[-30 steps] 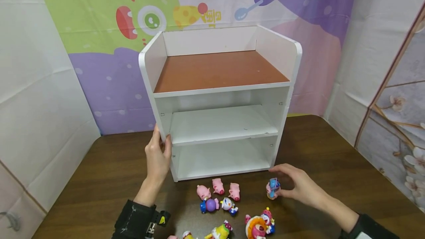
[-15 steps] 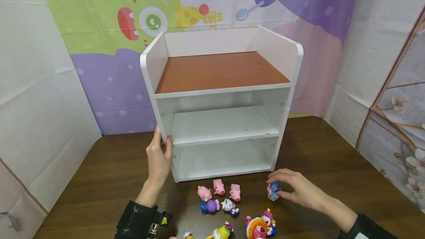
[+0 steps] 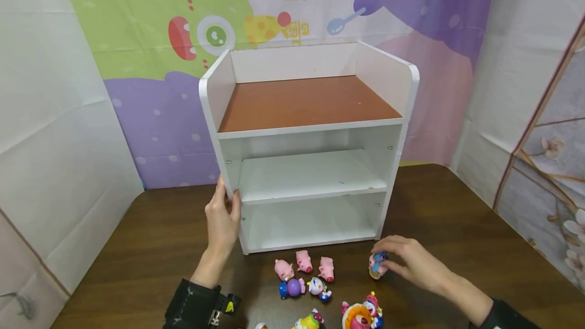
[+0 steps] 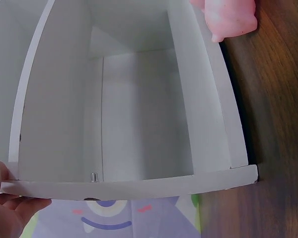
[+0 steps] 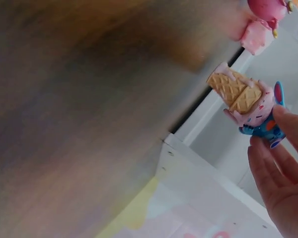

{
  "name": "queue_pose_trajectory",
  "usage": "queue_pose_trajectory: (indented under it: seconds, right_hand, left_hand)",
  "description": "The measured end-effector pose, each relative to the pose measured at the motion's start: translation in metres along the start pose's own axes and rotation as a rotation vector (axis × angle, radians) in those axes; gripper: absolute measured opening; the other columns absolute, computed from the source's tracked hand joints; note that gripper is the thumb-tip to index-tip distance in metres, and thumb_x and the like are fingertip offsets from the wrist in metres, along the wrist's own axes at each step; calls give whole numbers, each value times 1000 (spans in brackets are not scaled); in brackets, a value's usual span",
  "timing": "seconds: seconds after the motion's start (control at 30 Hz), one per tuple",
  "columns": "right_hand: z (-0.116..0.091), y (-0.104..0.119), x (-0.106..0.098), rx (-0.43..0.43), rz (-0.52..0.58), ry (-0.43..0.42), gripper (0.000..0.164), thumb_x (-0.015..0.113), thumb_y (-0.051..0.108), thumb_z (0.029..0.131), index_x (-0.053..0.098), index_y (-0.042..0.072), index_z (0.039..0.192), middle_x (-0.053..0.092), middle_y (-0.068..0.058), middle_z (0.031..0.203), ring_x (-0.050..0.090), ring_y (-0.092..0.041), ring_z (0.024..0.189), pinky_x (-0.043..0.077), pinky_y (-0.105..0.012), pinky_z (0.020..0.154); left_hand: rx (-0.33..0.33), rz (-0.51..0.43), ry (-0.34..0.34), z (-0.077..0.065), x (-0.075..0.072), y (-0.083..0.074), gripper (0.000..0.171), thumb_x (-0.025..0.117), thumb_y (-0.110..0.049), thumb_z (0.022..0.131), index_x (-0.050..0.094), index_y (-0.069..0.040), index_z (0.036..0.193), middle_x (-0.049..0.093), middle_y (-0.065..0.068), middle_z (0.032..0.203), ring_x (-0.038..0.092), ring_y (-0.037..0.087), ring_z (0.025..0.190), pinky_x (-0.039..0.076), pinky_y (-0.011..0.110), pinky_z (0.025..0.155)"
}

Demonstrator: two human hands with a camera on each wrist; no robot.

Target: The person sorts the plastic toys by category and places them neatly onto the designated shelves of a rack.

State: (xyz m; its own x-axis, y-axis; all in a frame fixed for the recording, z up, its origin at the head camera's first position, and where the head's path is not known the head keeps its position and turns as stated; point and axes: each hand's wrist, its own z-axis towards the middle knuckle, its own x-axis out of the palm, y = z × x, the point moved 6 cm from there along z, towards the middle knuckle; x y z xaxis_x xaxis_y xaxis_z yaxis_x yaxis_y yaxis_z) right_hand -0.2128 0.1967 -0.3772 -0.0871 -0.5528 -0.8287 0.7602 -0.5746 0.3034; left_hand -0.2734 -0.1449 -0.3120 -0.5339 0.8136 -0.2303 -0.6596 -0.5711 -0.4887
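A small white shelf unit [image 3: 311,103] with a brown top board stands on the dark wooden table. My left hand [image 3: 222,220] grips the edge of its left side panel, thumb at the front and fingers behind; the left wrist view shows the fingers [image 4: 30,206] round that panel. Just off the unit's lower right corner, my right hand [image 3: 413,263] pinches a blue-eared toy figurine [image 3: 377,264] between thumb and fingers. In the right wrist view the figurine's base is a waffle ice cream cone [image 5: 233,89] with pink dripping icing.
Several toys lie before the unit: three pink pigs [image 3: 326,269], a purple-and-blue figure [image 3: 292,288], a white figure [image 3: 319,289]. Nearer are a yellow figure [image 3: 308,322] and a pink bear with an orange ring [image 3: 355,315]. A cartoon curtain [image 3: 160,110] hangs behind.
The fingers of my right hand have come down from above and closed in on the blue-eared figurine. My left hand keeps its grip on the panel. The head view has shifted slightly.
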Motion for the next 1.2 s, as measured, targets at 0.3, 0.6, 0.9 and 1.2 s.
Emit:
queue_pose_trajectory:
  seconds: [0.3, 0.6, 0.9, 1.2]
  right_hand:
    - [15, 15, -23, 17, -134, -108, 26, 74, 7, 68, 65, 10, 92, 60, 7, 90, 57, -7, 81, 50, -26, 67]
    - [34, 37, -58, 34, -143, -181, 27, 75, 4, 66, 65, 11, 90, 60, 10, 85, 56, -3, 76, 50, -23, 65]
    - [53, 60, -95, -4, -154, -206, 29, 76, 2, 65, 65, 8, 91, 60, 8, 85, 56, -3, 74, 43, -9, 66]
    - [79, 85, -139, -76, -239, -269, 31, 77, 3, 61, 67, 6, 89, 62, 5, 82, 55, -5, 69, 42, -10, 62]
  left_hand:
    - [8, 0, -10, 0, 0, 0, 51, 55, 13, 79, 41, 5, 127, 58, 27, 101, 60, 34, 83, 52, 39, 56]
    - [2, 4, -13, 0, 0, 0, 49, 55, 13, 79, 42, 6, 126, 58, 27, 100, 60, 34, 83, 52, 39, 55]
    - [-16, 11, -28, -1, -1, -1, 47, 55, 12, 78, 44, 7, 124, 59, 27, 98, 60, 33, 80, 52, 39, 53]
    - [-25, 2, -44, -2, 0, 1, 46, 56, 12, 79, 46, 5, 123, 60, 25, 97, 61, 31, 80, 52, 39, 52]
